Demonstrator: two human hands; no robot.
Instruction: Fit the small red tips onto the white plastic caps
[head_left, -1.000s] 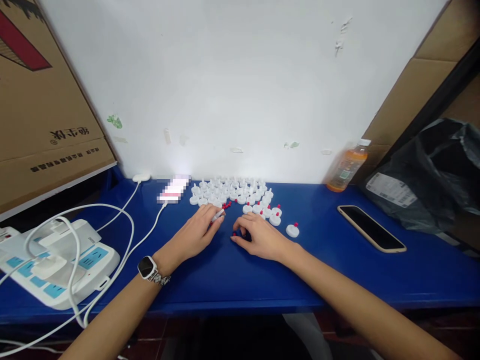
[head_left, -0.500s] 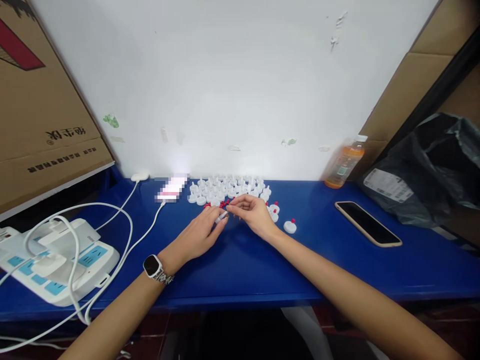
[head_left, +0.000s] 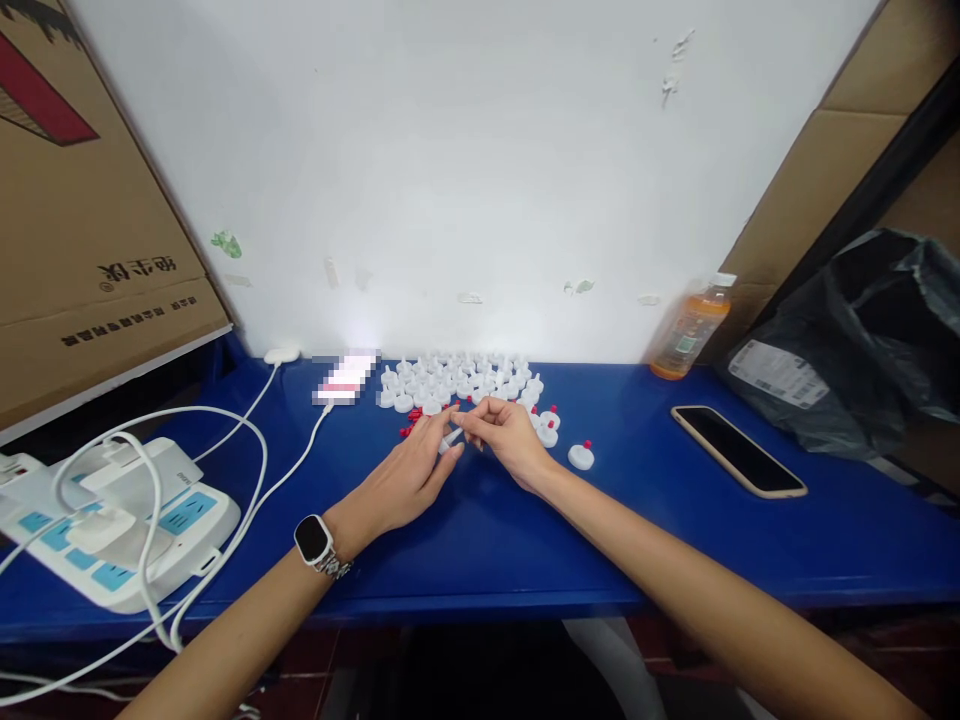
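And here, on the left wrist (head_left: 343,533), a white, rounded-square, black-screened smartwatch (head_left: 313,540) is sported, fastened by a silvery metal link bracelet (head_left: 334,567); both forearms (head_left: 660,555) are bared.

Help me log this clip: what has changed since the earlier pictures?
The right hand has moved forward, up to the white piece in the left hand; whether it pinches anything is unclear. The left hand still holds its piece. The black-screened phone and orange bottle stayed put.
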